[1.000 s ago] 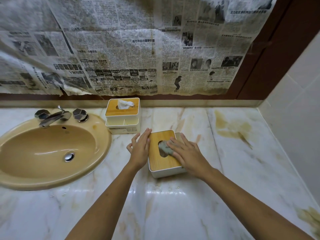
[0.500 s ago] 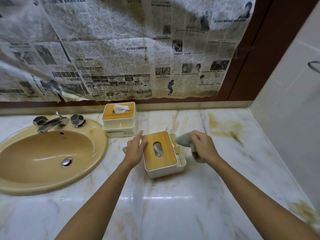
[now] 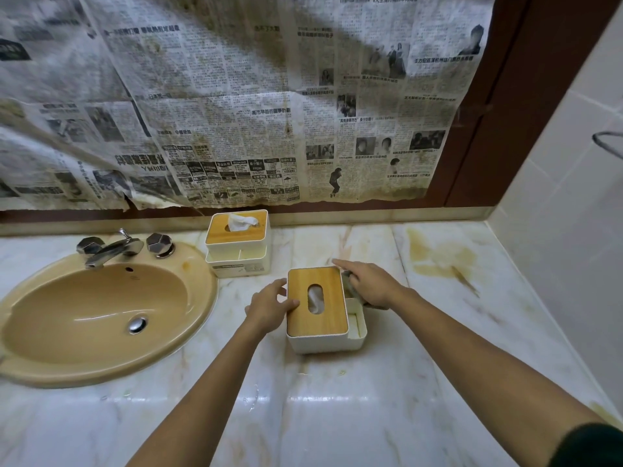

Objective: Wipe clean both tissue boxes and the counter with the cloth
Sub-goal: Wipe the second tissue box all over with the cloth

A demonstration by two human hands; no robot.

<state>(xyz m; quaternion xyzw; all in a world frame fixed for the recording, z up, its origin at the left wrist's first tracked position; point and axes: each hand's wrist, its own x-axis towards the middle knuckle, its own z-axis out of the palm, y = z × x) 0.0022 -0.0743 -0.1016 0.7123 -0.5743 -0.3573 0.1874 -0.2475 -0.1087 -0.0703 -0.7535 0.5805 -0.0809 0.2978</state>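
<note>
Cloth (image 3: 350,289) has come off the lid (image 3: 332,311). A second ago we were rubbing it over the slot, and half a second ago it hung lifted by the back corner. Now our right hand (image 3: 372,286) has it bunched under the palm, low against the right side of the near tissue box (image 3: 323,343), at the far end of its side compartment (image 3: 355,323). The index finger lies straight along the back corner and the other fingers curl on the cloth. Our left hand (image 3: 269,308) has shifted as well: the thumb is up on the lid's edge and the fingers grip the left wall. The box sits mid-tabletop (image 3: 371,406). The sink (image 3: 97,311) rim lies well to its left. The far tissue box (image 3: 237,244) stands behind-left by the back ledge, just beside that rim. To the right, marble runs past a yellow stain (image 3: 441,259) to the tiled wall (image 3: 556,247). Toward us there's a broad stretch of marble.
</note>
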